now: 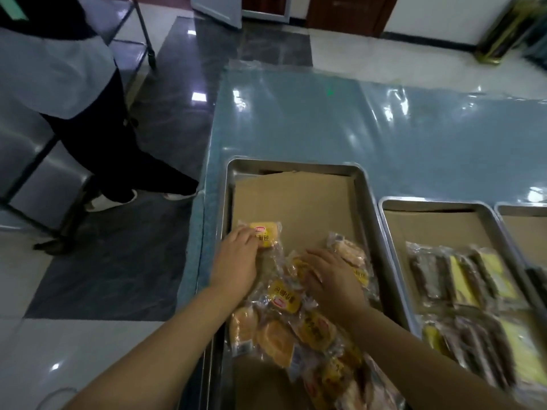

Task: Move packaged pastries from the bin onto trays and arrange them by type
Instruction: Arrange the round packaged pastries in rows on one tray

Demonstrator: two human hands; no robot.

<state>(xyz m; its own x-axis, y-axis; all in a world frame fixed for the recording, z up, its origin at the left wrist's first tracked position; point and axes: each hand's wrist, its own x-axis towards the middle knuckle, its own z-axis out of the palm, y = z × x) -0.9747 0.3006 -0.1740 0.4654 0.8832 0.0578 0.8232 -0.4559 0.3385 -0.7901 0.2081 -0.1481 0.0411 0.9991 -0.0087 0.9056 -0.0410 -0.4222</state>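
Left hand [236, 261] is out at the far-left of the spread, fingers bent down on a packet [266, 233] with a yellow label facing up. The thumb is tucked out of sight, so I can't tell whether it's pinching or just pressing. That packet lies flat on the brown paper [296, 202] lining the left tray [296, 164], near the tray's left wall, with its long axis roughly across the tray.

Right hand [334, 282] lies flat with loose, straight fingers on top of the pile [284, 329], holding nothing. The pile is round golden buns in clear wrap, overlapping at all angles and trailing from mid-tray down to the bottom edge, where it's cut off. The print on the labels is too blurred to read.

The middle tray [429, 201] just beside it carries dark bars [429, 273] with yellow labels, set side by side, long axes running away from the camera and leaning left at the far end. Its near end is cut off. Only a corner of the third tray [524, 207] shows at the right edge.

All three sit on a table [355, 119] under glossy plastic. Off to the left a person [59, 69] in a pale coat stands by a metal rack [38, 161], well apart from the trays.
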